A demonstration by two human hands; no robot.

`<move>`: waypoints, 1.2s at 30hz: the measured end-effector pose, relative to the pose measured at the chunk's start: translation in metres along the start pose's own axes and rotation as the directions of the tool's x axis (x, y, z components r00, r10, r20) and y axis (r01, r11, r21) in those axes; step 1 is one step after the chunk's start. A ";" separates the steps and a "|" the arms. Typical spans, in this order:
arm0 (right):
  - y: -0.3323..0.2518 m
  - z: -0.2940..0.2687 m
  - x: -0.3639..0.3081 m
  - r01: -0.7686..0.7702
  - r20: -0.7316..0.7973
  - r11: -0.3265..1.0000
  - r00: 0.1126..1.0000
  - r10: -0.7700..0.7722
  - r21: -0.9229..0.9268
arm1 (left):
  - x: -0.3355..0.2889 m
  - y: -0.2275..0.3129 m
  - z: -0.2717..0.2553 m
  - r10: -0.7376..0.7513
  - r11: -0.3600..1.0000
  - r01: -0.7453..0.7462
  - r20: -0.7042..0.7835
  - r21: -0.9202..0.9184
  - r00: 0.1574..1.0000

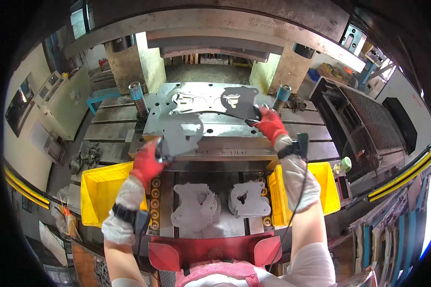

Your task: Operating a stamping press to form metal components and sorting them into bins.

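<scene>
My left hand [147,162], in a red glove, grips a grey flat metal plate [179,136] by its near-left edge. That plate is blurred and tilted over the front of the die block [232,128]. My right hand [271,124], also red-gloved, is closed on the right edge of a dark flat metal plate [246,101] with a cut-out shape. It lies over or just above the right part of the die's top; whether it touches, I cannot tell. Nearer to me are two stacks of similar plates, a left stack [191,201] and a right stack [250,200].
A yellow bin [93,193] stands at the left, another yellow bin [328,186] at the right. Two upright guide posts, left [138,99] and right [282,98], flank the die. The press's upper beam [215,26] hangs above. A dark cable [299,196] runs along my right forearm.
</scene>
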State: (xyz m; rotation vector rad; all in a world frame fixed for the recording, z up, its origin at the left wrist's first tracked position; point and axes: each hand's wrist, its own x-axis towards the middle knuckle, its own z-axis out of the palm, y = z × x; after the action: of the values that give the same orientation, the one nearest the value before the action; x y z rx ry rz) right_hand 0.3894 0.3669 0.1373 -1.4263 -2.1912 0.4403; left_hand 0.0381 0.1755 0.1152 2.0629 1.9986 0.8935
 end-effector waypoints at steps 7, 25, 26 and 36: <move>0.018 0.031 0.043 -0.024 -0.056 0.998 0.998 0.020 -0.063 | 0.100 -0.037 0.026 -0.067 0.980 0.087 -0.118 0.176 0.991; 0.014 0.022 0.062 0.162 0.263 0.924 0.962 -0.070 -0.346 | 0.138 -0.030 0.052 -0.293 0.956 0.294 -0.046 0.006 0.955; 0.014 0.020 0.064 0.211 0.309 0.915 0.946 -0.102 -0.345 | 0.140 -0.030 0.048 -0.308 0.951 0.308 -0.003 0.004 0.951; -0.030 0.030 -0.052 0.126 -0.169 0.918 0.965 -0.202 -0.377 | 0.158 -0.060 0.058 -0.249 0.961 0.253 0.051 -0.116 0.967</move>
State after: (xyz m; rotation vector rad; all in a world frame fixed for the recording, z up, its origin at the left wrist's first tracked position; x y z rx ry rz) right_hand 0.3670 0.3068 0.1161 -1.3772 -2.2745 -0.1789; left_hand 0.0062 0.3493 0.0889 1.7017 2.0713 0.8959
